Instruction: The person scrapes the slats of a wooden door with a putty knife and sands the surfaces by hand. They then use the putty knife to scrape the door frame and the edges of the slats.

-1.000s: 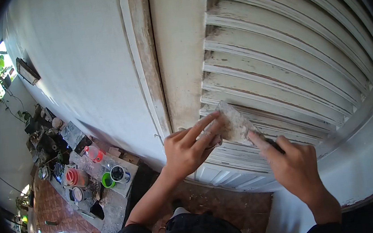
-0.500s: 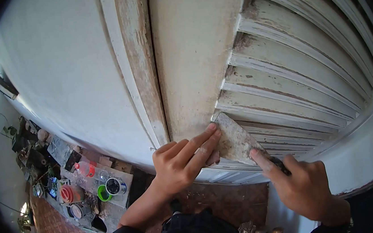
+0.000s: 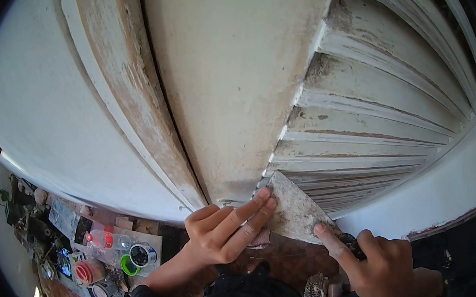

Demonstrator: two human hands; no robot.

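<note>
A wide putty knife (image 3: 296, 207) with a paint-spattered blade lies tilted against the lower part of a worn white louvred door (image 3: 237, 85). My right hand (image 3: 382, 263) is closed round its dark handle, the index finger stretched along the blade. On the blade's left edge rest two fingertips of my left hand (image 3: 220, 233). Under those fingers shows a folded pinkish sheet (image 3: 261, 239), gripped in the left hand; most of it is hidden. The blade's corner touches the door stile beside the slats (image 3: 362, 128).
At lower left, a low board (image 3: 152, 242) carries a clear plastic bottle (image 3: 106, 239), a red tub (image 3: 86, 272), a green ring-like lid (image 3: 129, 265) and an open can (image 3: 143, 255). A brush (image 3: 316, 290) stands low near my body. Tiled floor lies below.
My view has shifted, so the door's stile and slats appear larger. Both hands and the putty knife have moved lower in view, with the blade's corner further down the stile edge.
</note>
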